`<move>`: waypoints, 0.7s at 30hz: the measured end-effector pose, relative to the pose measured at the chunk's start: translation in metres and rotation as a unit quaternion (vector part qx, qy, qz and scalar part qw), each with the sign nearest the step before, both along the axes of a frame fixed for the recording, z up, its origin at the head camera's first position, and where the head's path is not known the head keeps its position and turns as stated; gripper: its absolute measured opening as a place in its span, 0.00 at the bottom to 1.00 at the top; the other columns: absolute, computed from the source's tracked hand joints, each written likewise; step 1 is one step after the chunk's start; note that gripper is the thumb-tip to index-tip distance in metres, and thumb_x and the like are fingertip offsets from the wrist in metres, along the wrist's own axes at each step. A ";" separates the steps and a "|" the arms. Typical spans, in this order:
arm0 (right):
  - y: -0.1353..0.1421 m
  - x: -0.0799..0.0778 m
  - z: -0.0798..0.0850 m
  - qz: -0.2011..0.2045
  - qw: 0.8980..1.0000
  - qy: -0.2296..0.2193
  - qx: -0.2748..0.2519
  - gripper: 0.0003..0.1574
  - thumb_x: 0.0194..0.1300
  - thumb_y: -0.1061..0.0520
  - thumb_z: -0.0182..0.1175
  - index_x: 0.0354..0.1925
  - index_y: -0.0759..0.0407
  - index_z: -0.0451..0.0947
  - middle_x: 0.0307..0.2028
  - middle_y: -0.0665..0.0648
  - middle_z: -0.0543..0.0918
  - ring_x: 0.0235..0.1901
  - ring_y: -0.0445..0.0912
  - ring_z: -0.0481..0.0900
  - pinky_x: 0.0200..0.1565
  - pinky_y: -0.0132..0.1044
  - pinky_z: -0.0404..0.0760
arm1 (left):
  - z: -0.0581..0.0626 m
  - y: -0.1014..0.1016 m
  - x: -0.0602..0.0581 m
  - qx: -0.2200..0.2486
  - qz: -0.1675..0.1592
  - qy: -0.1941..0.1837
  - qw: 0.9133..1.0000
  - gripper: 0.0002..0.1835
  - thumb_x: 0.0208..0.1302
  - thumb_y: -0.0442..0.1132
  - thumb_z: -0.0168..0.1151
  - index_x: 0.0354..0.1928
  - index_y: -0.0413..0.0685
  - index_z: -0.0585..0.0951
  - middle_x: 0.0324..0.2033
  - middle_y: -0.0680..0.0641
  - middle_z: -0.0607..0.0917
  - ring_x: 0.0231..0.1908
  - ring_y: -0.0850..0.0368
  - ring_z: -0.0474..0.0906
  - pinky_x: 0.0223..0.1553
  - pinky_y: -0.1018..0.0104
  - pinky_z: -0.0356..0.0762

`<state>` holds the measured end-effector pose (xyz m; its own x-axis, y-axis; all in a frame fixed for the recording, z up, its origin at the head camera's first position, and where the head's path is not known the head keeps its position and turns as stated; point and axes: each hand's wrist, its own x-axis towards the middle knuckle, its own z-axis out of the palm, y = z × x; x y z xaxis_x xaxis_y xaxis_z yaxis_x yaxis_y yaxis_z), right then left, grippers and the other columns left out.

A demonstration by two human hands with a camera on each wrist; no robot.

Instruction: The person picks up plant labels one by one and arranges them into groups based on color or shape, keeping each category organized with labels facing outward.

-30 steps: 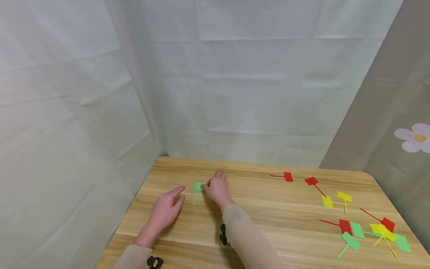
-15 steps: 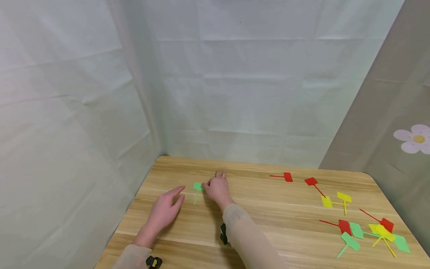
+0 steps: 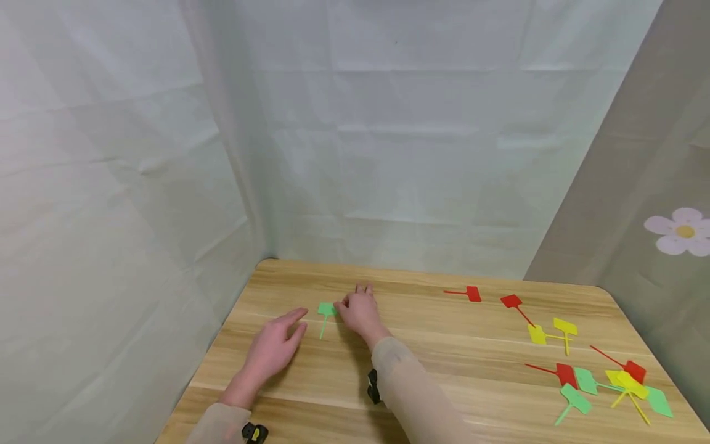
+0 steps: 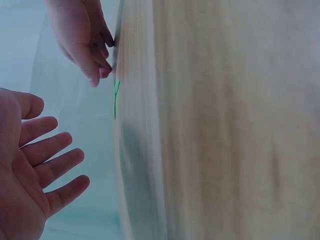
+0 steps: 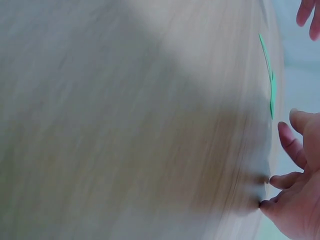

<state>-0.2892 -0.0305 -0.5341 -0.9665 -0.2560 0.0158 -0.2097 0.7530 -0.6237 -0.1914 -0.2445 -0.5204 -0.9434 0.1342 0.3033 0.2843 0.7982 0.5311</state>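
A green T-shaped plant label [image 3: 326,310] lies on the wooden table [image 3: 444,382] at the left, its thin stem toward me. Just at its right edge is my right hand [image 3: 359,313]. In the right wrist view, that hand's [image 5: 305,170] thumb and index finger are beside the label [image 5: 272,95], seemingly apart from it, while other fingertips touch the tabletop. My left hand [image 3: 273,348] hovers left of the label, holding nothing. Its fingers are spread in the left wrist view, where the label [image 4: 116,97] appears edge-on.
At the right lie more plant labels: a red one [image 3: 473,293] near the back, a second red one [image 3: 511,301], a yellow pair [image 3: 565,326], and an overlapping group with a green label [image 3: 577,399] in front. Pale cloth [image 3: 388,185] hangs behind the table.
The view has shifted slightly. Both hands and the green label stay nearly where they were.
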 end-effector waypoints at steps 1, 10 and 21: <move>0.002 0.000 -0.001 0.001 1.000 0.002 -0.009 0.21 0.81 0.46 0.61 0.34 0.56 0.86 0.74 0.78 0.68 0.79 0.76 0.49 0.77 0.65 0.60 | -0.001 0.001 -0.001 -0.002 -0.004 0.002 1.000 0.21 0.79 0.40 0.63 0.67 0.39 0.83 0.65 0.38 0.84 0.66 0.38 0.80 0.67 0.39 0.76; 0.030 0.007 0.003 0.022 0.997 0.006 -0.067 0.15 0.82 0.49 0.61 0.50 0.58 0.86 0.75 0.75 0.68 0.80 0.72 0.52 0.78 0.64 0.58 | -0.004 0.005 -0.013 -0.017 -0.032 0.004 0.999 0.21 0.79 0.42 0.63 0.67 0.39 0.83 0.66 0.39 0.83 0.66 0.39 0.80 0.68 0.41 0.76; 0.078 0.031 0.018 0.059 0.996 0.022 -0.060 0.14 0.82 0.48 0.61 0.54 0.54 0.87 0.79 0.75 0.61 0.80 0.74 0.50 0.75 0.70 0.60 | -0.005 0.001 -0.030 -0.066 -0.095 -0.052 0.992 0.26 0.81 0.41 0.62 0.72 0.32 0.76 0.72 0.35 0.76 0.75 0.35 0.68 0.75 0.37 0.63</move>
